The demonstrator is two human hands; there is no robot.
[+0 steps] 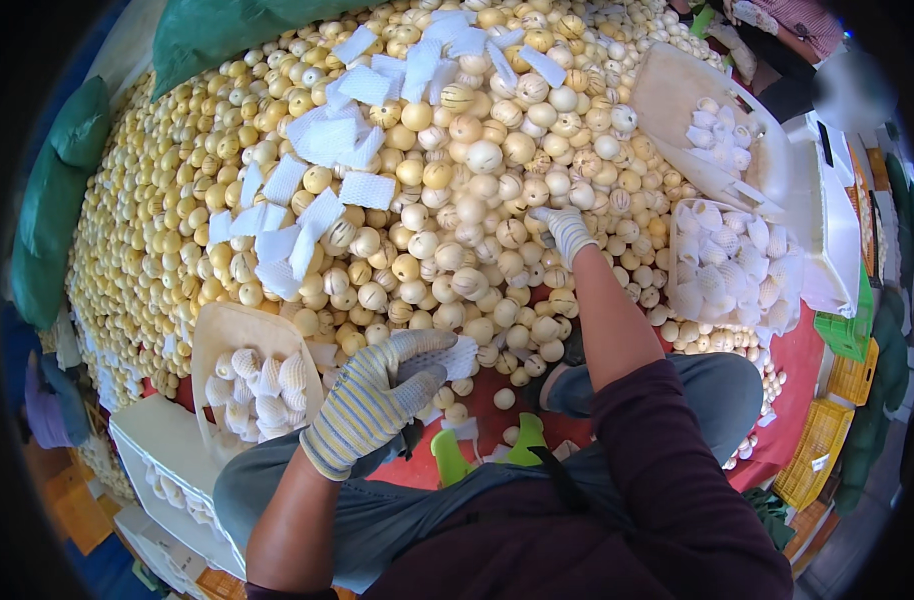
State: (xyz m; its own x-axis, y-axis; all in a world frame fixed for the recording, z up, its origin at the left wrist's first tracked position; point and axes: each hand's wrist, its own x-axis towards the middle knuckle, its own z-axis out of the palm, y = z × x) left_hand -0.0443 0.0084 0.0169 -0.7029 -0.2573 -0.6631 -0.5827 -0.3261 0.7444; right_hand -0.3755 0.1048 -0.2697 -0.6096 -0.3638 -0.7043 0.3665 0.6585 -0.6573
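Observation:
My left hand (374, 398), in a grey-and-yellow striped knit glove, is closed on a white foam net sleeve (451, 357). The sleeve sticks out past the thumb and fingertips. Farther forward and to the right, my right hand (565, 230), in a similar glove, reaches over a big heap of pepino melons (417, 245), round, pale yellow, some with dark stripes. Its fingers are extended and apart, touching the fruit, and I see nothing held in them. Loose flattened foam sleeves (327, 135) lie scattered on the heap in front.
Pale bins of foam-wrapped fruit stand at the left (209, 345) and right (677, 240); another bin (667, 95) lies behind the right one. Green sacks (62, 200) edge the heap at far left. Yellow crates (812, 455) stand at far right. Another person (792, 30) is at top right.

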